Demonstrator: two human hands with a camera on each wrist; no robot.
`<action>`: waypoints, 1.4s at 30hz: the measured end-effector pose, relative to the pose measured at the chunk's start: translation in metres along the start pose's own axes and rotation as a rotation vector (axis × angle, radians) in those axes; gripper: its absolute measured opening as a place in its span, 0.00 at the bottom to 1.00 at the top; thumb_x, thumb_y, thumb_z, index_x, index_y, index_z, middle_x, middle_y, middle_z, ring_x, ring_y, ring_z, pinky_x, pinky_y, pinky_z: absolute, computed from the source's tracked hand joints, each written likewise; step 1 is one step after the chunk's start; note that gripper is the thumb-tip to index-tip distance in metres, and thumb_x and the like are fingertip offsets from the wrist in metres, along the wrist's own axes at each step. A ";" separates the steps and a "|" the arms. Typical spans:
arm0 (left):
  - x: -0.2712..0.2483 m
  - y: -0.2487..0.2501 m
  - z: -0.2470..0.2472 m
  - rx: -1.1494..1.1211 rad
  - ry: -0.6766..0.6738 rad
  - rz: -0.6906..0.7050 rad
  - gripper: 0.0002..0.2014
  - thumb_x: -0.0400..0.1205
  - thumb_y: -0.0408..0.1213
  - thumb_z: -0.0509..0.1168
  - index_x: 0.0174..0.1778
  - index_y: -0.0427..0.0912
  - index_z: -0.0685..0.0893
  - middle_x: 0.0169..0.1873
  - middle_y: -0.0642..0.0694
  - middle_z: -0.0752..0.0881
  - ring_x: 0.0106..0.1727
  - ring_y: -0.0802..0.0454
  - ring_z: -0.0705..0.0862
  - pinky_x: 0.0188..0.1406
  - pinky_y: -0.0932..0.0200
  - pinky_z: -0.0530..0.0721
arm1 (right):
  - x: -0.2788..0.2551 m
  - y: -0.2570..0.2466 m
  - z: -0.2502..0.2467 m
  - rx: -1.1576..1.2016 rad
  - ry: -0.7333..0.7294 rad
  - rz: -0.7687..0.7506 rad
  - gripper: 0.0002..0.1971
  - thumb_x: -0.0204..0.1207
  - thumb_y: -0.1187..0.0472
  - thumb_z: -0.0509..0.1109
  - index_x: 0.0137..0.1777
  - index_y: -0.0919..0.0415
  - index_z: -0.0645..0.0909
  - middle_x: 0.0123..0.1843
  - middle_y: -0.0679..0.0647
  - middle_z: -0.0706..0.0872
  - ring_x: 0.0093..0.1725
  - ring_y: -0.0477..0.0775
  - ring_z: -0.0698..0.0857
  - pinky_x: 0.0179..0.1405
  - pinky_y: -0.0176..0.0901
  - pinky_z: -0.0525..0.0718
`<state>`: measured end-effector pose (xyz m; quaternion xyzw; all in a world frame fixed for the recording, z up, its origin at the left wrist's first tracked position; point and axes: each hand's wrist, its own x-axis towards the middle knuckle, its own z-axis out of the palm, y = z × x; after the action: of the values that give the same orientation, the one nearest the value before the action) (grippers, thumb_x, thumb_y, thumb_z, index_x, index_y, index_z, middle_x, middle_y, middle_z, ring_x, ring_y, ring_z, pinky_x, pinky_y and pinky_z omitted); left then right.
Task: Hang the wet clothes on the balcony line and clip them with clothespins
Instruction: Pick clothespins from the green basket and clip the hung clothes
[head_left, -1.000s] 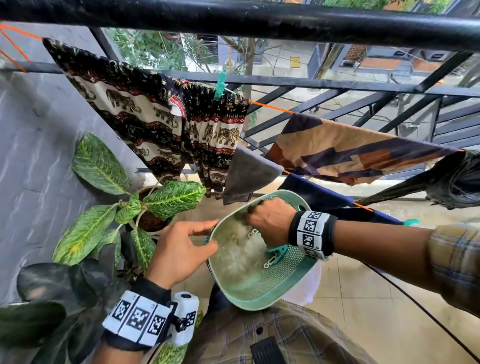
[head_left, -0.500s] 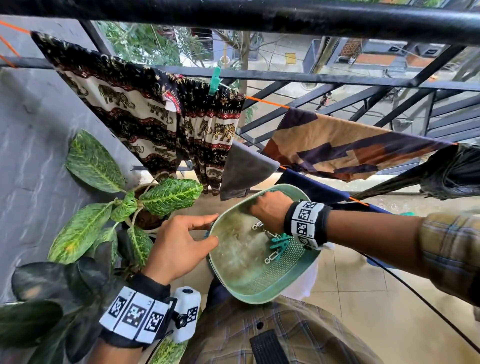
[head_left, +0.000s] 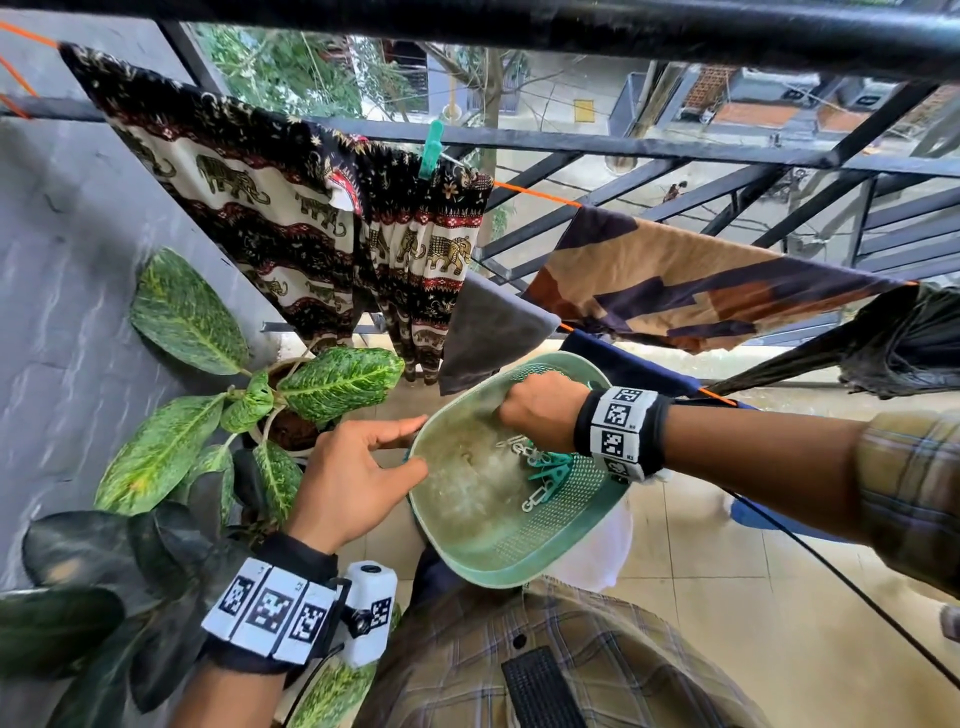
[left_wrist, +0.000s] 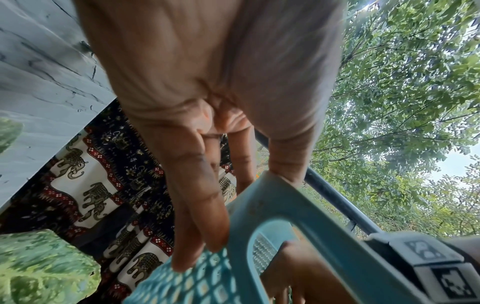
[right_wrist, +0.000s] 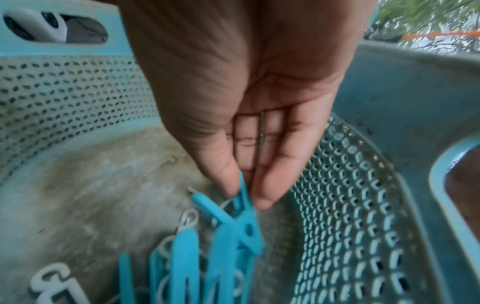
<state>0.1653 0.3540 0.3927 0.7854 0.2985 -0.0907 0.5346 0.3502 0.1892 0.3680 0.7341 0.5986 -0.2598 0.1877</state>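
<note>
A green perforated basket (head_left: 519, 566) is tilted in front of my chest. My left hand (head_left: 358, 483) grips its near rim, thumb inside and fingers (left_wrist: 207, 232) under the basket's wall (left_wrist: 298, 226). My right hand (head_left: 540, 410) reaches inside the basket (right_wrist: 363, 205). The right hand (right_wrist: 244, 197) pinches one teal clothespin (right_wrist: 246, 224) from a small pile of teal and white clothespins (head_left: 545, 470). On the orange line (head_left: 535, 193) hang an elephant-print cloth (head_left: 291, 218), held by a teal clothespin (head_left: 431, 150), and a brown patterned cloth (head_left: 675, 280).
A grey cloth (head_left: 483, 332) and a navy cloth (head_left: 623, 364) hang lower. A potted plant (head_left: 234, 405) stands at the left by the grey wall (head_left: 62, 260). Black railing bars (head_left: 675, 150) run behind the line. A dark bundle (head_left: 893, 338) hangs at the right.
The basket and both hands have risen slightly toward the line. My right hand has shifted further across the basket, over the clothespins.
</note>
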 end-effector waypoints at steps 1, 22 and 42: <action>0.001 -0.002 0.001 -0.014 0.002 -0.005 0.28 0.62 0.53 0.71 0.60 0.60 0.90 0.51 0.64 0.91 0.55 0.63 0.89 0.57 0.48 0.89 | 0.001 0.003 -0.001 0.059 0.017 -0.018 0.15 0.76 0.67 0.66 0.60 0.57 0.84 0.53 0.58 0.89 0.52 0.64 0.87 0.44 0.49 0.79; 0.011 -0.032 -0.013 0.038 0.168 -0.120 0.21 0.75 0.35 0.77 0.65 0.50 0.88 0.57 0.55 0.90 0.51 0.62 0.88 0.53 0.59 0.88 | -0.016 0.028 -0.016 0.773 0.473 0.237 0.16 0.65 0.40 0.82 0.38 0.53 0.90 0.33 0.41 0.88 0.33 0.43 0.84 0.39 0.42 0.83; 0.013 -0.094 -0.045 -0.026 0.216 -0.230 0.23 0.62 0.61 0.70 0.54 0.83 0.82 0.37 0.50 0.92 0.37 0.47 0.86 0.45 0.35 0.89 | 0.035 0.113 -0.033 0.805 0.644 0.533 0.04 0.67 0.59 0.82 0.41 0.56 0.92 0.37 0.50 0.92 0.36 0.46 0.87 0.41 0.40 0.86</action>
<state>0.1146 0.4220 0.3318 0.7443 0.4432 -0.0627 0.4956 0.4712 0.2121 0.3690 0.9152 0.2739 -0.1745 -0.2389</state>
